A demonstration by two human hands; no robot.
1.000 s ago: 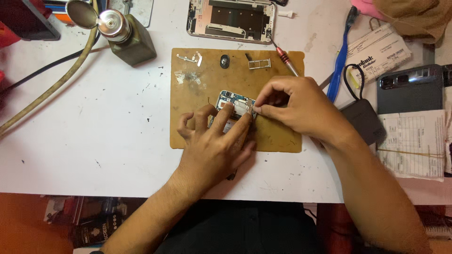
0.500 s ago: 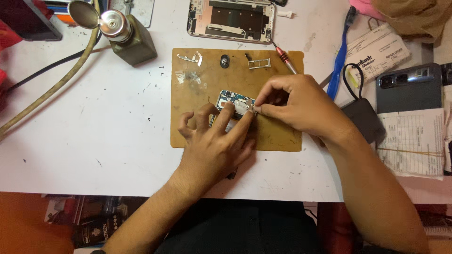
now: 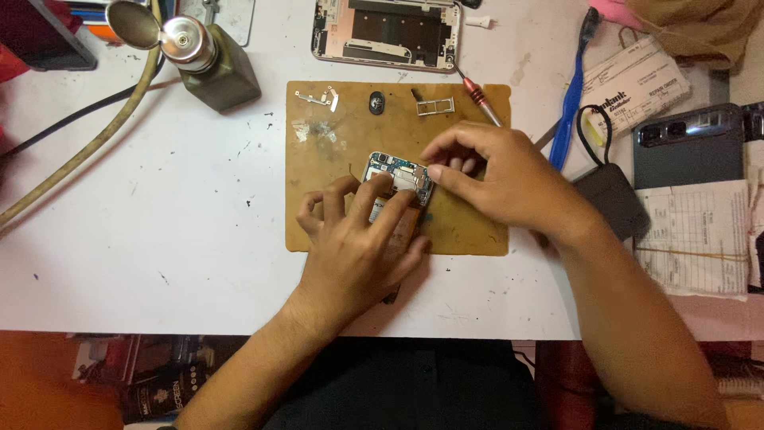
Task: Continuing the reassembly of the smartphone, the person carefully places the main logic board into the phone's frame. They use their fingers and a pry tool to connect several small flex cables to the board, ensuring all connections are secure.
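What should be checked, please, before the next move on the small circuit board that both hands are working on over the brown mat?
1. Circuit board lies on the brown mat, not on the bare white table: ok.
2. Left hand steadies the board, fingers pressed on its lower part: ok.
3. Right hand pinches at the board's right edge; what lies between thumb and forefinger: cannot tell.
4. Small loose parts, the metal bracket, black ring and card tray, sit on the mat apart from both hands: ok.
5. Red-handled screwdriver is near the right hand: ok.
6. Opened phone body lies beyond the mat, apart from the work: ok.
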